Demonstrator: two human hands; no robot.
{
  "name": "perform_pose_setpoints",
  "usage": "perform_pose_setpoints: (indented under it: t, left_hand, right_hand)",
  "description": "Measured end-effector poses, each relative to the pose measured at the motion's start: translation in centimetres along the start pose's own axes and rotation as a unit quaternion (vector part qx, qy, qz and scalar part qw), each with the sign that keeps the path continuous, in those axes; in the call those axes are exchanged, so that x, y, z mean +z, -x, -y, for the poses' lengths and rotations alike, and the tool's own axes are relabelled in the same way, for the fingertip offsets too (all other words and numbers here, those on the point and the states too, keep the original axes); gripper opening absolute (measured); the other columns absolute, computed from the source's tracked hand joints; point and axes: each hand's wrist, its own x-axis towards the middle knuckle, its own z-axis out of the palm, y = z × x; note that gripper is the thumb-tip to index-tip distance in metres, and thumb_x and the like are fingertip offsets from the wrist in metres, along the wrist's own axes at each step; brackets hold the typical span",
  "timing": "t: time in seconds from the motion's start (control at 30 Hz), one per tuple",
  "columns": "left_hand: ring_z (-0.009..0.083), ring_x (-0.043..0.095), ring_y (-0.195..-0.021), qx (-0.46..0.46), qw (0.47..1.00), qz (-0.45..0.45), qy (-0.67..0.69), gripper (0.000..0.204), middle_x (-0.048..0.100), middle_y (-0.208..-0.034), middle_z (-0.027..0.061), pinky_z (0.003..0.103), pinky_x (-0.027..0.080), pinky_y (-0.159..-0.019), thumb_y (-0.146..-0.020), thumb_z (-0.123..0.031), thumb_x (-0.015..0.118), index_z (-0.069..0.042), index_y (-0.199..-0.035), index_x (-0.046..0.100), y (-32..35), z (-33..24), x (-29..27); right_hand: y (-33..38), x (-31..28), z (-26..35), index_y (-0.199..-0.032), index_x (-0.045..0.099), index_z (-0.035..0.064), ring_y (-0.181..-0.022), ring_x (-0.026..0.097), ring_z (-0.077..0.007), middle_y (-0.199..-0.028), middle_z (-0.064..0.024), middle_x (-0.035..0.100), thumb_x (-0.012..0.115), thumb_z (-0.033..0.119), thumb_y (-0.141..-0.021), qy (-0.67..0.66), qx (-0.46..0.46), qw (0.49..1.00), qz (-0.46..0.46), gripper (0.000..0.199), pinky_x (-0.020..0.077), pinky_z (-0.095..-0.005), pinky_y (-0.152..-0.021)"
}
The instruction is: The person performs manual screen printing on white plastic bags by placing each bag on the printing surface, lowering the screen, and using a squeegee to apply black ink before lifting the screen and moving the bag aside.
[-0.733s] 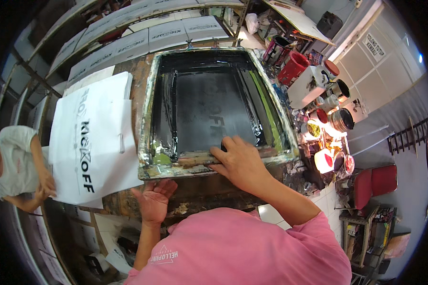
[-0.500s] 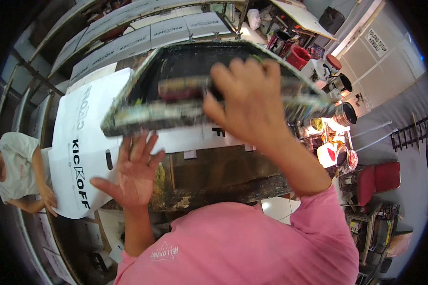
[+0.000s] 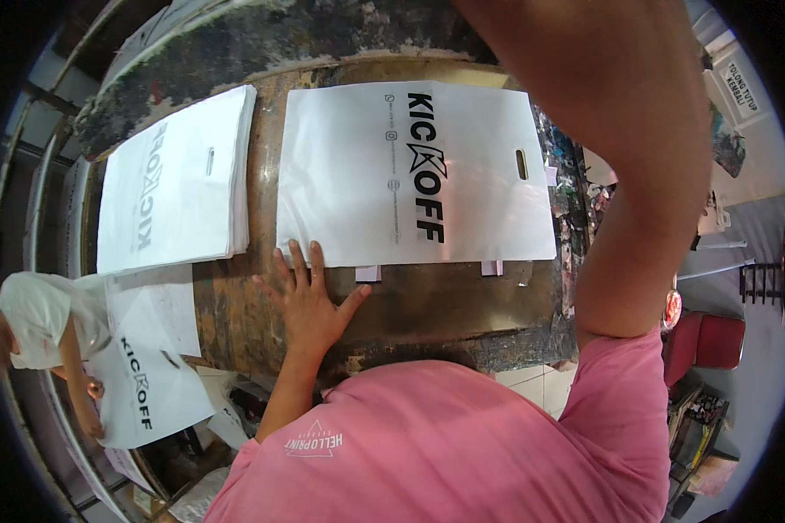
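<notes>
A white carry bag (image 3: 340, 174) with black printing and an oval handle slot lies flat on the worn work table (image 3: 235, 322) in front of me. My left hand (image 3: 310, 305) is open, its fingers spread, with the fingertips on the bag's near left edge. My right arm reaches up and away past the top of the picture, so my right hand is out of sight. Across the top hangs the raised, paint-crusted screen-printing frame (image 3: 270, 44), close to the camera. What the right hand touches cannot be seen.
A stack of white bags (image 3: 170, 218) lies left of the printed one. Beyond it, a co-worker (image 3: 48, 318) holds another printed bag (image 3: 174, 397). Small pale tabs (image 3: 368, 274) stick out along the near edge of my bag. A red chair (image 3: 715, 340) stands at the right.
The screen frame has swung up and away, uncovering the printed bag. My right hand has gone up out of view. My left hand has come down onto the bag. The co-worker's bag has moved nearer.
</notes>
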Motion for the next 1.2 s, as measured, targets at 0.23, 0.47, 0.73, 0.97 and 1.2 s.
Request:
perform_pose_setpoints:
  t: [0.23,0.47,0.73,0.97,1.2]
  left_hand:
    - [0.0436,0.046,-0.138,0.053,0.969,-0.148,0.189,0.089,0.054,-0.145,0.0231,0.062,0.026,-0.115,-0.088,-0.056,0.072,0.003,-0.149,0.046,-2.9,-0.4,-2.2]
    - [0.0291,0.072,-0.092,-0.051,0.878,-0.272,0.391,0.041,0.074,-0.109,0.0194,0.036,0.058,-0.077,-0.093,-0.017,0.076,0.002,-0.129,0.068,-8.9,-2.7,-10.6]
    - [0.0019,0.05,-0.071,-0.164,0.748,-0.292,0.573,0.055,0.067,-0.097,0.0022,0.018,0.042,-0.062,-0.093,0.004,0.065,0.003,-0.146,0.053,-5.0,11.5,-8.6]
    - [0.008,0.056,-0.076,-0.208,0.797,-0.273,0.497,0.065,0.064,-0.116,0.0068,0.023,0.049,-0.066,-0.084,0.003,0.061,0.003,-0.148,0.049,-4.6,29.8,-9.0]
    - [0.0307,0.061,-0.12,-0.312,0.912,-0.239,0.114,0.074,0.062,-0.136,0.0207,0.041,0.049,-0.102,-0.089,-0.013,0.073,-0.003,-0.155,0.042,-6.2,44.6,-9.4]
  right_hand:
    - [-1.5,0.3,-1.1,-0.066,0.063,-0.0006,-0.05,0.055,-0.0264,-0.053,-0.0123,0.056,0.057,0.038,-0.092,-0.012,0.015,1.0,0.016,0.047,0.0479,-0.0435,-0.068]
    - [-1.6,-0.1,-0.9,-0.066,0.063,-0.0011,-0.049,0.055,-0.0259,-0.053,-0.0128,0.055,0.058,0.038,-0.091,0.006,0.016,1.0,0.0,0.046,0.0474,-0.042,-0.062]
    - [-1.8,0.6,0.5,-0.066,0.064,-0.0018,-0.048,0.055,-0.0254,-0.052,-0.0134,0.055,0.059,0.037,-0.09,0.004,-0.004,0.999,-0.041,0.046,0.0467,-0.0403,-0.055]
    - [-1.4,0.9,1.1,-0.065,0.061,-0.0021,-0.047,0.055,-0.0245,-0.051,-0.0133,0.055,0.061,0.036,-0.088,0.0,0.017,0.999,-0.039,0.044,0.0456,-0.0384,-0.052]
    - [-2.9,-2.3,3.0,-0.067,0.061,-0.0013,-0.055,0.058,-0.0266,-0.057,-0.0131,0.06,0.058,0.037,-0.09,-0.014,0.159,0.985,0.058,0.045,0.0492,-0.0411,-0.063]
